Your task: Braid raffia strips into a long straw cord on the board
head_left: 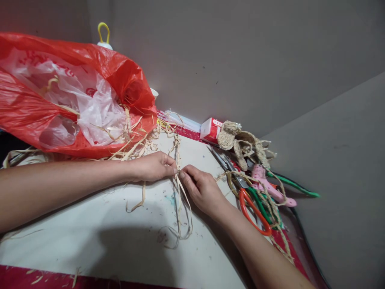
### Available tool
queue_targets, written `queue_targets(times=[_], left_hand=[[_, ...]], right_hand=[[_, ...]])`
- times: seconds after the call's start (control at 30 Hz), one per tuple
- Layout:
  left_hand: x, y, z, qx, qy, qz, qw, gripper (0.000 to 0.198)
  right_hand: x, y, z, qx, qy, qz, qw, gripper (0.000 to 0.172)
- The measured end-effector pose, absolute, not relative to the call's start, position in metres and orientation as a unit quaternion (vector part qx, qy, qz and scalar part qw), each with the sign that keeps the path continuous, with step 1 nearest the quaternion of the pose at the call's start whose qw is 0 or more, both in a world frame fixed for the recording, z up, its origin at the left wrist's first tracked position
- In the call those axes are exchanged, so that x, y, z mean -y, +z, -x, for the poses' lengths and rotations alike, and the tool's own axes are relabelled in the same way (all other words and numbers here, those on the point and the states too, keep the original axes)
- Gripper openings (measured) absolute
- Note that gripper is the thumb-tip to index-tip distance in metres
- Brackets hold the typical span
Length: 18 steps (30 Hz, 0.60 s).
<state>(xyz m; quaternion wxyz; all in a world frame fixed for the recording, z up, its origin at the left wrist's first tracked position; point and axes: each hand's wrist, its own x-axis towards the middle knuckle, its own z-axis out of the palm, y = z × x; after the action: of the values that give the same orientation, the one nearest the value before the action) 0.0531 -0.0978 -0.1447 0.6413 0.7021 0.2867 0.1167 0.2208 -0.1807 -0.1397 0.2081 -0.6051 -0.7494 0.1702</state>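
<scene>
A thin braid of pale raffia (177,148) runs toward me down the middle of the white board (120,241). My left hand (156,165) pinches it from the left, thumb and forefinger closed at the working point. From the right, my right hand (201,188) pinches the same spot, its fingertips almost touching the left ones. Loose raffia strands (182,216) hang from between the fingertips and curl on the board below. Exactly which strand each fingertip grips is too small to make out.
A red plastic bag (132,84) with raffia spilling out lies at left. At right are orange-handled scissors (255,212), a pink tool (261,182), coiled braid pieces (228,136) and a red-and-white box (210,130). Grey walls (255,60) rise behind.
</scene>
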Motion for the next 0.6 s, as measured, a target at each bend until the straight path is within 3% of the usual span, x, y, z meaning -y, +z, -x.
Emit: queue_targets(times=[0.3, 0.5, 0.6], left_hand=[[0.0952, -0.1485, -0.0538, -0.269, 0.115, -0.718, 0.632, 0.023], [0.094, -0.147, -0.0539, -0.266, 0.111, -0.746, 0.601, 0.025], [0.0931, -0.1458, -0.0538, -0.259, 0.11, -0.763, 0.583, 0.024]], right_hand=[[0.1809, -0.1396, -0.2252, 0.76, 0.209, 0.588, 0.184, 0.026], [0.1831, -0.1422, -0.2231, 0.787, 0.086, 0.601, 0.112, 0.025], [0.1841, -0.1449, -0.2194, 0.779, 0.082, 0.607, 0.134, 0.024]])
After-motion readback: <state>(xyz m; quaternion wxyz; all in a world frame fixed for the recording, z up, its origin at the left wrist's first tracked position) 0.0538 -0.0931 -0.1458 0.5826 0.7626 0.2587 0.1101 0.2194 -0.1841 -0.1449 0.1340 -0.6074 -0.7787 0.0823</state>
